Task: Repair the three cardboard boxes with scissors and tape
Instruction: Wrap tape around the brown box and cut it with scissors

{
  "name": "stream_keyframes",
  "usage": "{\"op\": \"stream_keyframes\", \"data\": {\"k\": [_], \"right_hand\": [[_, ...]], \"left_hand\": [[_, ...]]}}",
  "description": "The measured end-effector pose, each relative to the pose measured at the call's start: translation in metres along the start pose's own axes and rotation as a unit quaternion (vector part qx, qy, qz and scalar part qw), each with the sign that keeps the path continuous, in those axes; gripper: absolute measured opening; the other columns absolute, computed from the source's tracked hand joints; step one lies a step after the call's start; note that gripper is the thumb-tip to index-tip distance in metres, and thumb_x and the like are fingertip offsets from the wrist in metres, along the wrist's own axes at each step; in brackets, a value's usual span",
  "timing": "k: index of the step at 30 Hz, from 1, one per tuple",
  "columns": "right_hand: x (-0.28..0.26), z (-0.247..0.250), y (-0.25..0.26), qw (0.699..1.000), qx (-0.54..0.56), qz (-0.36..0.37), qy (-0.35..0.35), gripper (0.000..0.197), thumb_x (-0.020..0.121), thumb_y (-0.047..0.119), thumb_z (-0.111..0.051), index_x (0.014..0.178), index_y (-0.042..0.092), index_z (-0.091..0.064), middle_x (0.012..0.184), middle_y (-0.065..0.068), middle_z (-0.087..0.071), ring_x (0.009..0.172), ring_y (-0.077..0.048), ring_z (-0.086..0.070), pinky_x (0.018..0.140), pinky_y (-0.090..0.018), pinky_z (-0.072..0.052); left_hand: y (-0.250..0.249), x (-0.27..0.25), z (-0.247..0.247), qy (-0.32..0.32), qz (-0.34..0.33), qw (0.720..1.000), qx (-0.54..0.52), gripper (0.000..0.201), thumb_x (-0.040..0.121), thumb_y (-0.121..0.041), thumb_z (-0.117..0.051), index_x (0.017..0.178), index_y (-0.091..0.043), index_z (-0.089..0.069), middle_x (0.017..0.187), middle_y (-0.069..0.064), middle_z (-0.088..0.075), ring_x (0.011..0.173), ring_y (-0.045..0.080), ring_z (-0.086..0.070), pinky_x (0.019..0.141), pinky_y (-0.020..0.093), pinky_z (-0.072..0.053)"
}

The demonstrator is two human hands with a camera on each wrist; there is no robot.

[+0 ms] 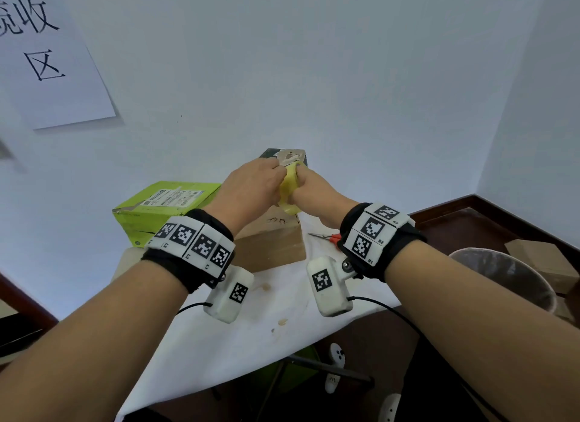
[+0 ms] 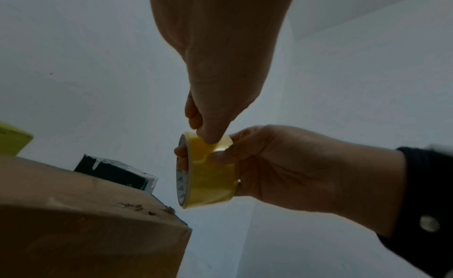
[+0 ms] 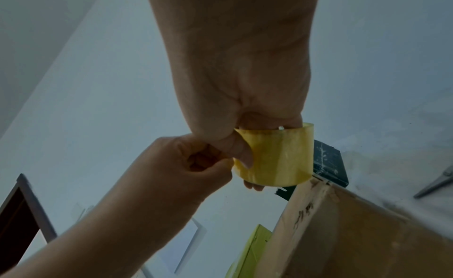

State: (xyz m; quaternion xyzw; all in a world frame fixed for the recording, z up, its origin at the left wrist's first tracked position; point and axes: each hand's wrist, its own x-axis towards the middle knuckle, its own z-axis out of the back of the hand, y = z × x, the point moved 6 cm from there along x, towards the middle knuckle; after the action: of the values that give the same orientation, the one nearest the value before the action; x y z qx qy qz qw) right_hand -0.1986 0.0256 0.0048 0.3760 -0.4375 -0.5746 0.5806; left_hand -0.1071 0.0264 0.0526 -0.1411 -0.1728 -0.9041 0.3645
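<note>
White wall behind, tape roll inside right hand grip, left hand pinching it

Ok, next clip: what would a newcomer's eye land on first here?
Both hands meet at the centre, above the brown cardboard box: the right hand grips a yellow tape roll while the left hand picks at its surface with the fingertips. A green box sits to the left, and red-handled scissors lie to the right on the white cloth.

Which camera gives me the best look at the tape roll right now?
Left wrist: the tape roll shows side-on, core edge and outer face, between both hands. Right wrist shows only its outer band; in the head view the hands mostly hide it.
</note>
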Motion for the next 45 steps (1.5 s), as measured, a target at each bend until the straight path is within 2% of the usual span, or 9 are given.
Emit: {"op": "stream_keyframes", "data": {"k": [4, 9, 16, 22, 28, 32, 36, 40, 45], "right_hand": [[0.001, -0.001, -0.005, 1.000, 0.021, -0.016, 0.006, 0.040, 0.080, -0.005, -0.048, 0.118, 0.004, -0.047, 0.117, -0.017, -0.059, 0.108, -0.032, -0.058, 0.091, -0.047, -0.050], [0.001, 0.003, -0.006, 0.997, 0.070, -0.017, -0.013, 0.043, 0.085, -0.007, -0.050, 0.125, 0.008, -0.045, 0.114, -0.010, -0.060, 0.101, -0.022, -0.062, 0.084, -0.038, -0.053], [0.005, 0.003, -0.004, 0.997, 0.071, -0.021, -0.034, 0.044, 0.072, 0.004, -0.053, 0.116, 0.010, -0.050, 0.112, -0.017, -0.061, 0.105, -0.032, -0.061, 0.089, -0.053, -0.052], [-0.001, 0.006, 0.000, 0.998, 0.047, 0.006, -0.041, 0.037, 0.077, -0.008, -0.054, 0.114, -0.002, -0.052, 0.113, -0.023, -0.061, 0.103, -0.040, -0.062, 0.084, -0.055, -0.053], [0.003, 0.008, 0.002, 0.998, -0.002, 0.020, -0.057, 0.028, 0.081, -0.005, -0.052, 0.108, -0.008, -0.049, 0.113, -0.025, -0.056, 0.085, -0.024, -0.051, 0.070, -0.036, -0.047], [0.002, 0.010, 0.003, 0.998, -0.007, 0.024, -0.057, 0.014, 0.083, -0.006, -0.050, 0.097, -0.004, -0.050, 0.095, -0.016, -0.052, 0.081, -0.021, -0.047, 0.067, -0.033, -0.043], [0.005, 0.010, -0.001, 0.999, -0.008, 0.017, -0.043, 0.019, 0.081, -0.007, -0.051, 0.100, -0.007, -0.051, 0.092, -0.011, -0.051, 0.081, -0.021, -0.049, 0.069, -0.035, -0.045], [0.008, 0.011, -0.008, 0.999, -0.016, -0.004, -0.038, 0.028, 0.079, -0.002, -0.057, 0.106, -0.007, -0.050, 0.097, -0.013, -0.056, 0.085, -0.026, -0.053, 0.074, -0.041, -0.050], [0.005, 0.014, -0.002, 0.998, -0.036, 0.018, -0.039, 0.033, 0.082, 0.011, -0.064, 0.112, -0.001, -0.054, 0.111, -0.021, -0.062, 0.104, -0.037, -0.060, 0.087, -0.054, -0.051]], "left_hand": [[0.019, -0.002, 0.000, -0.043, 0.063, 0.987, -0.142, 0.003, 0.083, -0.009, -0.057, 0.081, -0.009, -0.056, 0.081, 0.003, -0.054, 0.076, 0.024, -0.054, 0.066, 0.033, -0.042], [0.027, -0.004, -0.010, -0.072, 0.098, 0.968, -0.218, 0.021, 0.092, -0.013, -0.060, 0.110, -0.009, -0.068, 0.103, 0.007, -0.062, 0.088, 0.020, -0.060, 0.085, 0.035, -0.047], [0.020, -0.002, -0.008, -0.089, 0.083, 0.977, -0.174, 0.010, 0.090, -0.012, -0.060, 0.090, -0.005, -0.068, 0.090, 0.007, -0.060, 0.083, 0.026, -0.058, 0.074, 0.043, -0.047], [0.010, 0.000, -0.007, -0.048, 0.047, 0.997, -0.048, 0.009, 0.092, -0.008, -0.053, 0.086, -0.006, -0.059, 0.083, 0.006, -0.050, 0.075, 0.028, -0.051, 0.063, 0.042, -0.044], [-0.003, 0.000, -0.001, -0.067, -0.001, 0.997, 0.028, 0.008, 0.087, -0.006, -0.061, 0.083, -0.008, -0.055, 0.080, 0.004, -0.044, 0.070, 0.016, -0.031, 0.054, 0.030, -0.026], [-0.007, 0.001, 0.001, -0.077, -0.023, 0.997, 0.007, 0.023, 0.074, 0.004, -0.067, 0.070, -0.010, -0.049, 0.069, 0.002, -0.037, 0.064, 0.017, -0.030, 0.051, 0.029, -0.025], [-0.003, 0.004, 0.002, -0.039, -0.019, 0.999, -0.027, 0.008, 0.081, -0.002, -0.059, 0.075, -0.006, -0.054, 0.074, 0.003, -0.042, 0.065, 0.022, -0.040, 0.056, 0.032, -0.030], [0.005, 0.002, -0.002, -0.026, 0.015, 0.990, -0.135, 0.004, 0.082, -0.008, -0.058, 0.083, -0.006, -0.061, 0.082, 0.006, -0.059, 0.074, 0.025, -0.055, 0.067, 0.038, -0.046], [0.018, -0.001, -0.006, -0.031, 0.102, 0.957, -0.269, 0.010, 0.088, -0.018, -0.065, 0.082, -0.012, -0.061, 0.087, 0.000, -0.060, 0.079, 0.016, -0.058, 0.074, 0.026, -0.045]]}}
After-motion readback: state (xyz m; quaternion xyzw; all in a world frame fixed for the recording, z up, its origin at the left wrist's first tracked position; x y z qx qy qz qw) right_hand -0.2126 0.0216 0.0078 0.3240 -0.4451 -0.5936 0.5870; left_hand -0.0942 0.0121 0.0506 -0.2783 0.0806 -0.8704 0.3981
